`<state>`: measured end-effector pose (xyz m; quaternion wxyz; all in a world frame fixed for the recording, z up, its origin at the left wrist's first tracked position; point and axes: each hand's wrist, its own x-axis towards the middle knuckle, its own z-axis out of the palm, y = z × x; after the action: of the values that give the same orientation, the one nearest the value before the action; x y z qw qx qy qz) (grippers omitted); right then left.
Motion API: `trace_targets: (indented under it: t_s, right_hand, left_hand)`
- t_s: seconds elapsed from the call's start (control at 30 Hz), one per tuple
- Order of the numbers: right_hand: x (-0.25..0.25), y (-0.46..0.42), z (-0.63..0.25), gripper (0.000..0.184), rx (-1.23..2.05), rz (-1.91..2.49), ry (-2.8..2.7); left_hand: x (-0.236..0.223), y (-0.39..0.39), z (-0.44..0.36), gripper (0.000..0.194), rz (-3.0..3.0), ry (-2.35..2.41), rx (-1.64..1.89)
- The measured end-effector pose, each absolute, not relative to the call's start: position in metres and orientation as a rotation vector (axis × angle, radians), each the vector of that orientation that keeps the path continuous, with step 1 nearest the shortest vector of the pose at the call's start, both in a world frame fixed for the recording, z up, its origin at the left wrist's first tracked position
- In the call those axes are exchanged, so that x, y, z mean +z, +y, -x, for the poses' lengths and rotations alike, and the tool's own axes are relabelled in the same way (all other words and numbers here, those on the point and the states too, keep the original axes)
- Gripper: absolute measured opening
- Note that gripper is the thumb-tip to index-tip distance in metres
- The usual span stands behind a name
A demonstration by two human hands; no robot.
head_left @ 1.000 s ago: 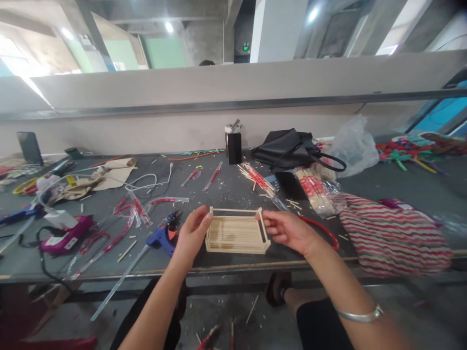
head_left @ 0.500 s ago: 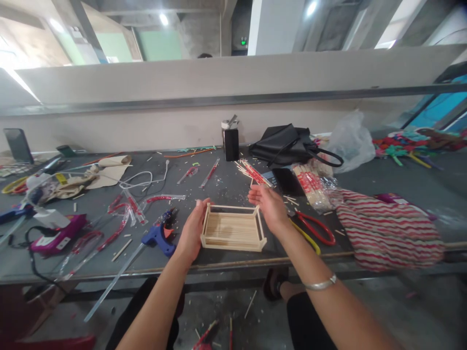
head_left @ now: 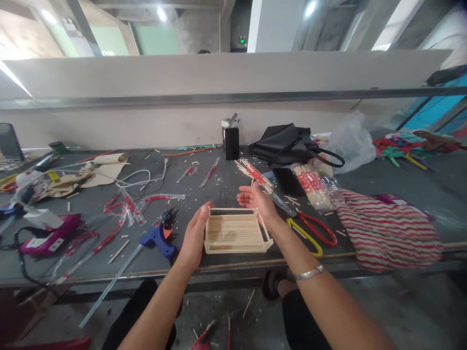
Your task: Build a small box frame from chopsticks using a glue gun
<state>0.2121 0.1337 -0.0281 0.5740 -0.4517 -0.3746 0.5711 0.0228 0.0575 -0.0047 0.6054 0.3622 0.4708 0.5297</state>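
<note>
A small tray-like frame of pale wooden sticks (head_left: pixel 238 249), with a slatted bottom and low rails, lies at the table's front edge. My left hand (head_left: pixel 195 236) grips its left end, thumb on top and the other fingers mostly hidden. At the far right corner, my right hand (head_left: pixel 258 204) is open, fingers stretched out to the left and palm facing inward; it holds nothing. Its wrist is beside the frame's right end. Scissors (head_left: pixel 324 234) with one red and one yellow handle lie right of my right forearm. Left of my left hand rests a blue glue gun (head_left: pixel 156 239).
Bundled sticks (head_left: pixel 257 175), a dark phone (head_left: pixel 288 182) and a packet of sticks (head_left: pixel 310 184) lie beyond my right hand. A striped cloth (head_left: pixel 390 231) is at right. A purple power strip (head_left: pixel 53 238) and red-and-clear plastic wrappers (head_left: pixel 126 206) are at left. A bottle (head_left: pixel 231 141) stands behind.
My right hand has moved slightly left and its fingers now reach behind the frame's far rail. The frame has turned a little and shifted right; my left hand stays on its left end.
</note>
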Motion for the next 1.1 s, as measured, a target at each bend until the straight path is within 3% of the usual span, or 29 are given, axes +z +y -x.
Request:
trace_targets:
  t_s: [0.57, 0.87, 1.1]
  right_hand:
    - [-0.02, 0.131, -0.215, 0.059, 1.4, 0.948, -0.717]
    - [-0.016, 0.115, -0.232, 0.062, 1.216, 1.006, -0.859]
    - [-0.018, 0.086, -0.243, 0.031, 1.039, 1.232, -1.059]
  left_hand:
    - [-0.007, 0.058, -0.022, 0.061, -0.738, 1.096, 1.318]
    - [-0.01, 0.057, -0.018, 0.057, -0.78, 1.087, 1.353]
    - [-0.001, 0.062, -0.01, 0.041, -0.997, 1.16, 1.378]
